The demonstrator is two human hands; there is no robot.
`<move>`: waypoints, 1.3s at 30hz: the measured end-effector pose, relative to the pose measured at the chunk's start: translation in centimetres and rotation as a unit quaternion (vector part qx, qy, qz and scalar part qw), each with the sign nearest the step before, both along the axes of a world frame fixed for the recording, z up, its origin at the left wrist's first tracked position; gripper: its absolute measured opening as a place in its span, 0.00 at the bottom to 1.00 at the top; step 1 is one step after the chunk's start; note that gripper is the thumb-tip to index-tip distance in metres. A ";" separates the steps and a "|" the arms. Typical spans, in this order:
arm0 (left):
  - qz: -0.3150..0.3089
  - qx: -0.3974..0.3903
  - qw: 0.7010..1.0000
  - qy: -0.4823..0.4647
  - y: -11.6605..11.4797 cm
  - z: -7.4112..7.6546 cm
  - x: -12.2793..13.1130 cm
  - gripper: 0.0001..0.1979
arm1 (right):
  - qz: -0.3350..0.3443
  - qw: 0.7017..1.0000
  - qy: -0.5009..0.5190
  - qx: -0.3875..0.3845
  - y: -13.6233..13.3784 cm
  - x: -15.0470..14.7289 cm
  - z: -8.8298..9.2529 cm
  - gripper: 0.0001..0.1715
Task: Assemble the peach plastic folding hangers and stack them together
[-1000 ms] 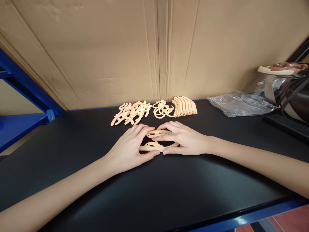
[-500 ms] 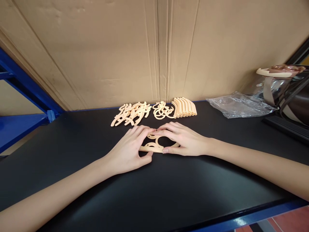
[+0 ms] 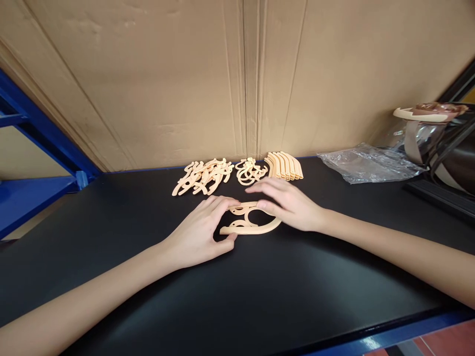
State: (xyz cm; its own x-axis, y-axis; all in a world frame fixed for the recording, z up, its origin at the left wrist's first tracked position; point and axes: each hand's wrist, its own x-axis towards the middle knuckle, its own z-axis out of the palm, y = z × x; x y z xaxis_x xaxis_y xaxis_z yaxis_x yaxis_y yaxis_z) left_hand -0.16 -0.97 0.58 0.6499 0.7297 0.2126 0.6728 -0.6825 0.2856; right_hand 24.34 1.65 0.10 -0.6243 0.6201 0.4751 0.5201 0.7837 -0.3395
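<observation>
- In the head view, a tan frame lies flat on the black tabletop, between the far edge and the near edge.
- The left hand holds the frame's left end, fingers on its far side and thumb on its near side.
- The right hand is over the frame's right end, thumb and fingers apart; I cannot tell how hard it touches.
- By the far edge, left to right, are a pile of bent sticks, some hooks and a neat stack of bars.
- A clear bag lies near the far right corner.
</observation>
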 end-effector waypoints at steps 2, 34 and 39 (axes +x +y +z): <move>-0.002 -0.006 1.000 -0.011 0.1 -0.1 -0.1 0.20 | -0.057 0.997 0.057 0.018 0.9 0.7 0.5 0.18; -0.001 -0.033 0.999 -0.026 0.0 -0.2 -0.1 0.19 | -0.427 0.880 0.125 -0.168 9.7 9.3 -1.6 0.27; -0.008 -0.032 0.999 -0.025 0.1 -0.3 -0.2 0.19 | -0.433 0.872 0.163 -0.160 9.7 9.3 -1.5 0.26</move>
